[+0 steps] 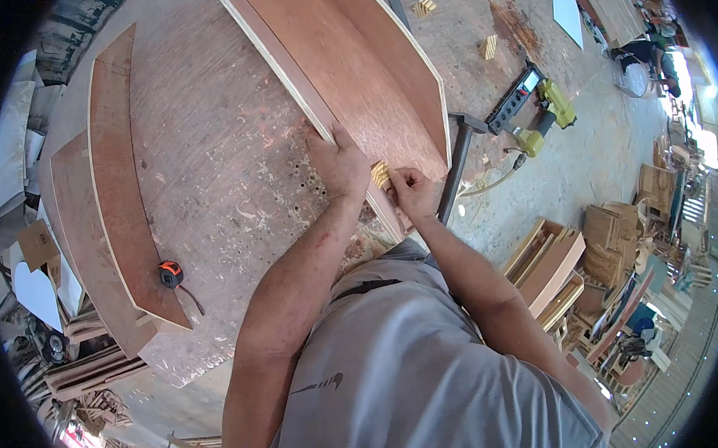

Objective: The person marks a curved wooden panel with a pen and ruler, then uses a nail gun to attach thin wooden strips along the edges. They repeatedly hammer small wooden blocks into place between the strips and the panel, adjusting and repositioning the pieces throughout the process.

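Observation:
A reddish-brown plywood box (360, 72) with pale layered edges stretches away from me at the top middle of the workbench. My left hand (340, 165) is closed over the edge of its left side panel (293, 83), thumb on the rim. Inside the near corner, a small striped wood block (381, 173) rests against that panel. My right hand (415, 193) pinches the block between thumb and fingers from the right; the fingertips are partly hidden.
A green nail gun (558, 107) with a hose lies right of the box, beside a dark metal bar (453, 180). Two loose wood blocks (489, 48) (424, 8) lie farther off. On the left are a curved plywood piece (116, 170) and an orange-black tape measure (170, 274).

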Demonstrator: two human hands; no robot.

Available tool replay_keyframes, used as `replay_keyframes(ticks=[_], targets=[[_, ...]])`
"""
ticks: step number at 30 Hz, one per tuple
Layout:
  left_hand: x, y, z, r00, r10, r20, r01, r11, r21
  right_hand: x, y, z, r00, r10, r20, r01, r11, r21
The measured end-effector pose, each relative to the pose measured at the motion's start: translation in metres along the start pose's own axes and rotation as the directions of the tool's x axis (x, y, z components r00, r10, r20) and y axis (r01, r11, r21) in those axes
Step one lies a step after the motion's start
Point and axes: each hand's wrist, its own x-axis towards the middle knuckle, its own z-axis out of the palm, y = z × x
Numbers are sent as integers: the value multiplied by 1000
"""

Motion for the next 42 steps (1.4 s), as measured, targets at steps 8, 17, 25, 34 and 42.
replay_keyframes(ticks=[8,17,25,34,42], targets=[[-4,10,0,999,-28,-29,30,999,42,26,-28,-6,947,322,5,-322,946,26],[-5,21,-5,997,-68,35,68,998,7,7,-28,2,992,103,-76,-108,992,-64],[-1,1,1,1000,6,-13,-6,1000,-2,-1,-27,26,933,334,-137,-280,910,307],[-1,3,1,999,-38,29,39,998,-46,-9,2,22,946,-301,-121,301,953,-23],[-7,22,-5,998,-59,34,60,998,-37,-1,5,12,998,-25,-51,29,998,65]])
